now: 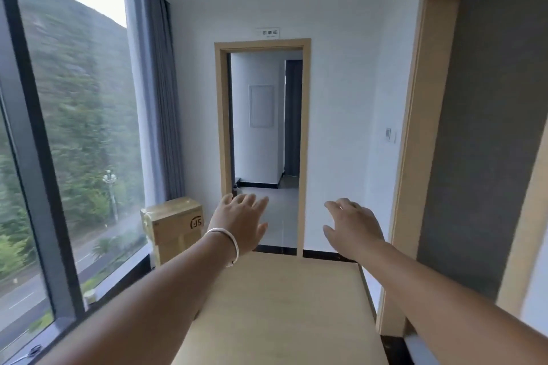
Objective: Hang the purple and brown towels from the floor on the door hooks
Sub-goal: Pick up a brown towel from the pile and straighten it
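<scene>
Both arms reach forward over a light wooden table (275,314) that fills the lower middle of the view. The left hand (241,221) is raised beyond the far left corner of the table, palm turned away, with its fingers straight and a little spread; it holds nothing. A white bracelet (229,243) sits on the left wrist. The right hand (354,227) hangs in the air beyond the far right corner of the table, with its fingers loosely bent and apart and the thumb pointing inward; it also holds nothing. The two hands are well apart and touch no object.

The purple and brown towels are not visible in this view, and no door hooks can be seen, so I cannot tell where they are.

Straight ahead there is an open doorway (262,47) with a pale wooden frame, and a small sign (268,33) is fixed above it. Through it a second room with a tiled floor is visible. To the left of the far left corner of the table stands a cardboard box (173,225) wrapped in tape, next to a grey curtain (161,92) and a large window (38,157) that shows a green hillside and a road. On the right there is another wooden door frame (412,127), and a wall switch (388,133) is mounted just beside it.
</scene>
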